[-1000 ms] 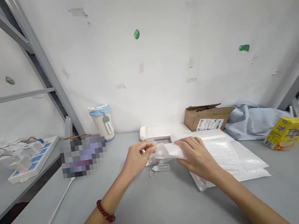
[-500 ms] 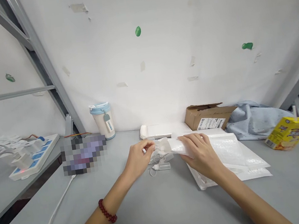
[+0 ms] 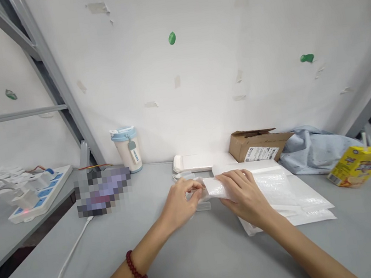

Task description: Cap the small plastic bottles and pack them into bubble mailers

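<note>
My right hand (image 3: 244, 193) is closed round a small white bubble-wrap pouch (image 3: 215, 187), its end pointing left. My left hand (image 3: 183, 204) pinches at that end with thumb and forefinger; what lies between the fingertips is too small and hidden to make out. Beneath and behind the left fingers lie small clear plastic bottles (image 3: 203, 206), partly covered by the hand. Under and beyond my right hand are white bubble-wrap mailers (image 3: 283, 189) spread flat on the grey table (image 3: 197, 267).
At the back stand a lidded cup (image 3: 127, 150), a white package (image 3: 203, 161) and an opened cardboard box (image 3: 258, 146). Light blue cloth (image 3: 315, 147) and a yellow drink carton (image 3: 358, 165) are on the right. A blurred phone (image 3: 105, 193), its white cable (image 3: 68, 268) and a power strip (image 3: 43, 195) lie left.
My left hand has moved right, closer to my right hand and the pouch's end. It now covers more of the small bottles. My right hand has shifted slightly left.
</note>
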Available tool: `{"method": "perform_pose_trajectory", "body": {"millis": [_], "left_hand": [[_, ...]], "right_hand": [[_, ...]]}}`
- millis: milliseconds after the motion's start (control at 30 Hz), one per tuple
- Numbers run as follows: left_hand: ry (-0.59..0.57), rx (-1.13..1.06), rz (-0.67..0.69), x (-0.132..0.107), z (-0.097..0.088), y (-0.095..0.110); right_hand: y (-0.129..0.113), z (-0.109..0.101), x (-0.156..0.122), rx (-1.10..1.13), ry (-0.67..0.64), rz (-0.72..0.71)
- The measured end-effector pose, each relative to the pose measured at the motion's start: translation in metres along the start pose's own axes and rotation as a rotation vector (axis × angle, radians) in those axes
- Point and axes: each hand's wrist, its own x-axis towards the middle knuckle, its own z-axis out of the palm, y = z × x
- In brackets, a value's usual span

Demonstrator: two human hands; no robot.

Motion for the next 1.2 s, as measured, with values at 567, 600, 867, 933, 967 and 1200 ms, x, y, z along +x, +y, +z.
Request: {"method": "perform_pose_trajectory", "body": {"millis": [567, 600, 867, 933, 967, 1200], "left_hand": [[-0.032, 0.048, 0.007, 0.003, -0.01, -0.004], [-0.006, 0.04, -0.013, 0.005, -0.014, -0.004], [-0.056, 0.206, -0.1, 0.012, -0.032, -0.026], [-0.119, 0.226, -0.101, 0.011, -0.03, -0.033], [-0.143, 0.236, -0.102, 0.01, -0.029, -0.035], [-0.191, 0.293, -0.088, 0.01, -0.026, -0.037]], "right_hand": [[0.006, 0.001, -0.001, 0.006, 0.003, 0.013], [0.008, 0.001, -0.001, -0.001, 0.007, 0.026], [0.024, -0.001, -0.003, -0.039, 0.028, 0.115], [0.026, 0.0, -0.003, -0.052, 0.036, 0.119], [0.027, 0.0, -0.003, -0.057, 0.039, 0.119], [0.027, 0.001, -0.003, -0.064, 0.021, 0.123]]}}
